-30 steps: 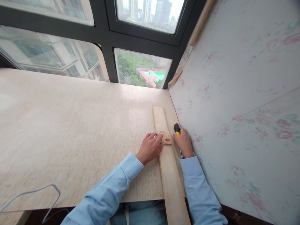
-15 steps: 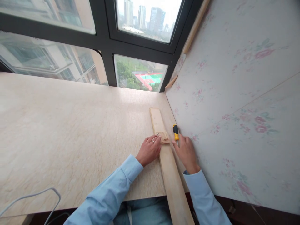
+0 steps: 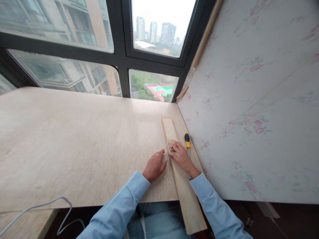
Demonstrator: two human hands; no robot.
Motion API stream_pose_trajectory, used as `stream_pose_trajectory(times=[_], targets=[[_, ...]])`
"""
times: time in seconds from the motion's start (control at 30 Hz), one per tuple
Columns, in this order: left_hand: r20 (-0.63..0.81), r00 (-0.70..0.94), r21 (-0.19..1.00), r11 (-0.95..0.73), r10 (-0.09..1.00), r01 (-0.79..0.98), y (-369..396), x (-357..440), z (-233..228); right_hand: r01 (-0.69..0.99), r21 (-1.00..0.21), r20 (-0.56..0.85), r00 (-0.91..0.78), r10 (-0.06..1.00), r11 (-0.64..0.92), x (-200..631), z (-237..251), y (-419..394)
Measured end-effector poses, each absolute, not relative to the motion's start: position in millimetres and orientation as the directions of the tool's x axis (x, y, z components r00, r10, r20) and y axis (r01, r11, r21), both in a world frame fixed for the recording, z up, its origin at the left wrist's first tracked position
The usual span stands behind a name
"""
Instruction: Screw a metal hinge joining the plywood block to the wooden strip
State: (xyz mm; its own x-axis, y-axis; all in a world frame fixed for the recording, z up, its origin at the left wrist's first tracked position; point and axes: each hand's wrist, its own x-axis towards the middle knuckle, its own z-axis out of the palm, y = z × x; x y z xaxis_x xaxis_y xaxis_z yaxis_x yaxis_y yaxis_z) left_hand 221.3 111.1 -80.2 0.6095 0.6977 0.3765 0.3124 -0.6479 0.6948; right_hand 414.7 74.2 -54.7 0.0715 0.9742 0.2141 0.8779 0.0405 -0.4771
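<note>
Right hand [image 3: 183, 157] rests on plank [image 3: 181, 186]; left hand [image 3: 155, 165] lies flat on table [image 3: 74, 146].

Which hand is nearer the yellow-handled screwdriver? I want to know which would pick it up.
Right. The right hand lies on the plank beside the screwdriver; the left hand rests on the table across the plank.

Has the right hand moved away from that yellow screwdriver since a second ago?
Yes. The right hand has left the screwdriver by the wall and shifted left onto the wooden plank, at the small block.

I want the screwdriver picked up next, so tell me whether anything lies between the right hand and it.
Nothing visible does. The right hand rests on the small wooden block on the plank; the screwdriver lies beside it on bare table.
</note>
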Motion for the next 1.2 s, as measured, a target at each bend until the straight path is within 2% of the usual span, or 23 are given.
stream_pose_trajectory(times=[0.17, 0.27, 0.37, 0.5, 0.6, 0.73, 0.87, 1.2], targets=[[0.281, 0.508, 0.874, -0.436, 0.814, 0.215, 90.9, 218.0, -78.6, 0.875, -0.483, 0.186, 0.14, 0.973, -0.033, 411.7, -62.4, 67.6], [0.092, 0.444, 0.994, -0.107, 0.891, 0.008, 78.1, 232.8, -72.8, 0.864, -0.501, 0.164, 0.15, 0.975, -0.049, 408.0, -61.4, 66.2], [-0.15, 0.431, 0.95, 0.25, 0.89, -0.185, 72.9, 252.3, -61.1, 0.852, -0.521, 0.185, 0.178, 0.966, -0.058, 403.5, -57.7, 68.0], [-0.352, 0.4, 0.83, 0.48, 0.847, -0.286, 76.7, 266.3, -42.3, 0.847, -0.524, 0.202, 0.219, 0.955, -0.083, 398.9, -52.5, 69.9], [-0.414, 0.376, 0.77, 0.539, 0.829, -0.341, 81.7, 265.8, -34.8, 0.834, -0.544, 0.209, 0.239, 0.948, -0.091, 398.3, -50.4, 69.2], [-0.4, 0.426, 0.733, 0.562, 0.812, -0.383, 88.5, 259.7, -32.3, 0.801, -0.595, 0.249, 0.271, 0.93, -0.074, 401.1, -49.9, 67.6], [-0.371, 0.476, 0.732, 0.566, 0.798, -0.379, 92.9, 257.3, -29.0, 0.767, -0.638, 0.27, 0.304, 0.914, -0.066, 404.4, -49.1, 67.6], [-0.349, 0.458, 0.704, 0.551, 0.818, -0.448, 89.3, 265.6, -20.8, 0.706, -0.706, 0.246, 0.325, 0.913, -0.061, 411.2, -45.0, 67.6]])
